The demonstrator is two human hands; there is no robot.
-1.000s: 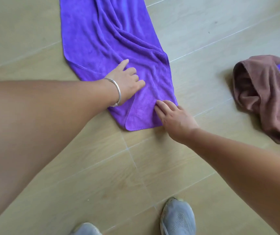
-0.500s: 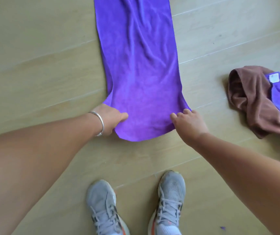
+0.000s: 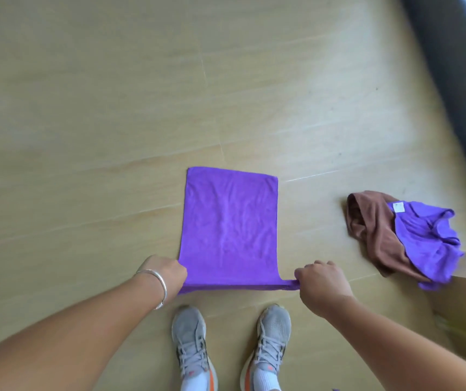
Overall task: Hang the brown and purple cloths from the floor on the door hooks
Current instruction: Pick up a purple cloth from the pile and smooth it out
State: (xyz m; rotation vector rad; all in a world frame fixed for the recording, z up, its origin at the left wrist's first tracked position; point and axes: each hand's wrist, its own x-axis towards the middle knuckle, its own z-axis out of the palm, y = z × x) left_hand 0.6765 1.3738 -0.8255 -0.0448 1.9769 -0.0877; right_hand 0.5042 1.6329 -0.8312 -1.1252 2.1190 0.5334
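No legible text, brand or number observed. A small white label (image 3: 398,207) sits on the crumpled purple cloth (image 3: 429,244); its print is too small to read.

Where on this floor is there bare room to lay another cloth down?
Bare floor lies left of and beyond the purple cloth held by both hands, and between it and the brown cloth. Crowded: the heap at right, where another purple cloth lies on the brown one.

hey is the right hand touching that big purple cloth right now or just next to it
Touching. The head view shows the right hand pinching the near right corner of the big purple cloth, with the cloth's edge pulled taut across to the left hand.
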